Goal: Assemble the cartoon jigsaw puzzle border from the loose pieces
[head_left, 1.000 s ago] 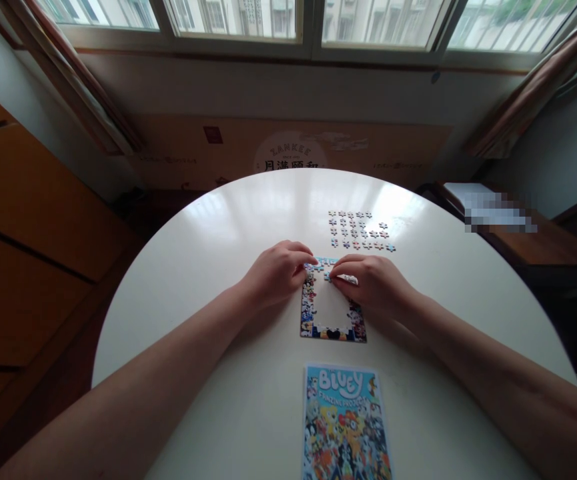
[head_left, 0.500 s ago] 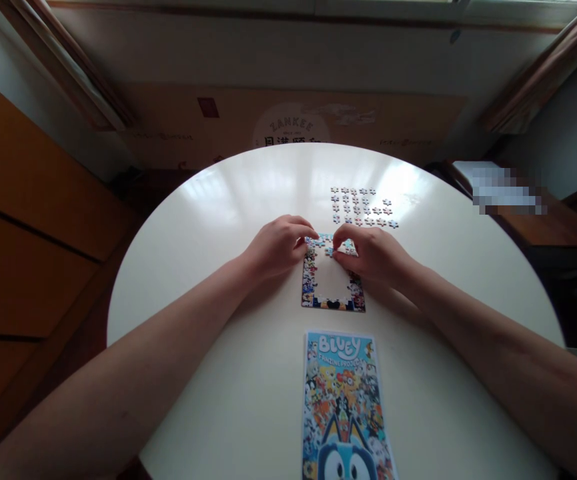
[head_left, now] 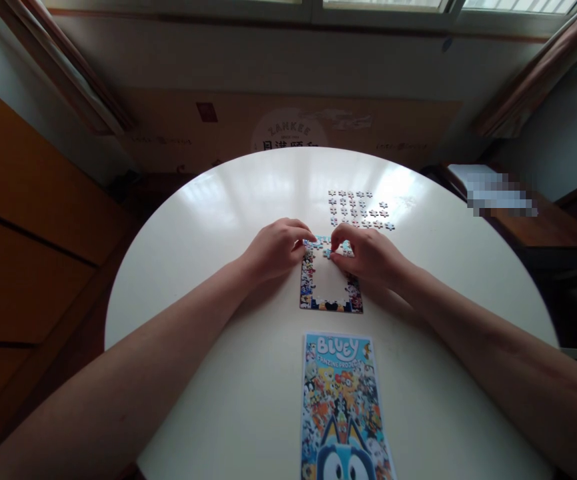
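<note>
A partly assembled jigsaw puzzle [head_left: 307, 287] lies on the table as a rectangular frame of joined pieces around a bare middle. My right hand [head_left: 368, 250] pinches a light-blue puzzle piece [head_left: 327, 254] between thumb and index finger, inside the frame close to its top row. At the frame's upper left corner rests my left hand [head_left: 281, 247], its index finger and thumb apart and touching the edge, with no piece seen in it. My right fingers hide part of the frame's upper right side.
Several loose puzzle pieces [head_left: 351, 203] are laid out in rows beyond my right hand. Nearer to me lies a Bluey picture sheet [head_left: 341, 400]. All of it is on a round white table [head_left: 193, 240]. A wooden bench [head_left: 563, 223] stands at the right.
My view has tilted up slightly. The right hand keeps its pinch on the puzzle piece, which has shifted only a little below the top row. My left hand stays at the corner.
</note>
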Demonstrator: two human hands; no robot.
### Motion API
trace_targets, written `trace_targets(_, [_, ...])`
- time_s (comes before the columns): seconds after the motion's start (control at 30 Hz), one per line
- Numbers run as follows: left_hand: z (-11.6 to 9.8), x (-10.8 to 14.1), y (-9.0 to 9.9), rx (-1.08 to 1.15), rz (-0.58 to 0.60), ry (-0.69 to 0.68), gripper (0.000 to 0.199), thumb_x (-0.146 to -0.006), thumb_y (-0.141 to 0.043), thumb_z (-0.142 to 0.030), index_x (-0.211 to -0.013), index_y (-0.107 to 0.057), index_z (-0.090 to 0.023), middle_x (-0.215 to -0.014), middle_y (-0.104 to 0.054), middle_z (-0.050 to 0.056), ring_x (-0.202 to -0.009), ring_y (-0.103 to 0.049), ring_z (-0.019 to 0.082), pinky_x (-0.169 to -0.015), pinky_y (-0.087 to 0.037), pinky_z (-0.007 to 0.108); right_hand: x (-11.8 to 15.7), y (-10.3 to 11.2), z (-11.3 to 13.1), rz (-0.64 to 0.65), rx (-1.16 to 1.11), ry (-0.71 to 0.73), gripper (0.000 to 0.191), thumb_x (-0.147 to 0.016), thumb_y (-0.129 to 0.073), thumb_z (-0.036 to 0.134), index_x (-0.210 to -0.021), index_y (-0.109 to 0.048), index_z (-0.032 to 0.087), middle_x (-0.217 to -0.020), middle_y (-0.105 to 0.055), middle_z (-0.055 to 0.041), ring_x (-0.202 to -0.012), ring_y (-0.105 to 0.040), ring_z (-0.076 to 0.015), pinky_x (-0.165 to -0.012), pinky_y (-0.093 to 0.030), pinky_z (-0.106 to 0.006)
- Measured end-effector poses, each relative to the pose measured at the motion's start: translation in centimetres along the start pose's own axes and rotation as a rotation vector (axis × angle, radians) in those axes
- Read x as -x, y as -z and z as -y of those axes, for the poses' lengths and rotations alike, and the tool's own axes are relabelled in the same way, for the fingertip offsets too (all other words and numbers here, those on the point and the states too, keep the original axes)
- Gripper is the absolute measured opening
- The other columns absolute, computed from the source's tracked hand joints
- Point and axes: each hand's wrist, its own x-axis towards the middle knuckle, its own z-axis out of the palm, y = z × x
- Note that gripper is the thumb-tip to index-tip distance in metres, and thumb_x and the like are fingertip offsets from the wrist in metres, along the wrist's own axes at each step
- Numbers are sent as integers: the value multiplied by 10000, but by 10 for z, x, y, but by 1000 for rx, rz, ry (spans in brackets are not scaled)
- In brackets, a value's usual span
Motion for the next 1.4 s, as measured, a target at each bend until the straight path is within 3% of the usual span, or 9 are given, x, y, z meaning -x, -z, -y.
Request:
trace_targets(0.7, [-1,0,2,18,-1,19,322,-803,-528,-77,-978,-774,-190,-1043,-746,59,-912,-671,197,-831,-562,355,0,6,-2,-61,-11,34,136,-815,-647,242,-939,-589,245,-930,-730,3,-689,-620,-159,-620,-431,-324])
trace_targets(0.97, [2,2,8,33,-20,51,325,-802,-512,-73,-951,-777,-187,-1028,-748,62,-883,-680,187,-811,-577,348,8,42,-34,-236,23,-17,161,-807,-665,289,-934,-584,231,-870,-715,-25,-580,-545,-133,-543,-408,-293])
trace_targets(1.23, [2,3,10,44,-15,75,321,-800,-520,-67,-948,-773,-196,-1028,-748,64,-887,-684,189,-824,-587,358,15,55,-55,-72,62,-8,149,-806,-647,278,-936,-583,242,-850,-714,-22,-584,-568,-143,-535,-403,-283])
trace_targets(1.4, [5,3,11,55,-11,73,327,-802,-519,-52,-949,-773,-195,-1022,-746,66,-885,-688,189,-802,-595,342,15,62,-71,-107,90,-46,146,-796,-648,272,-923,-583,247,-857,-719,-13,-554,-547,-136,-554,-418,-290])
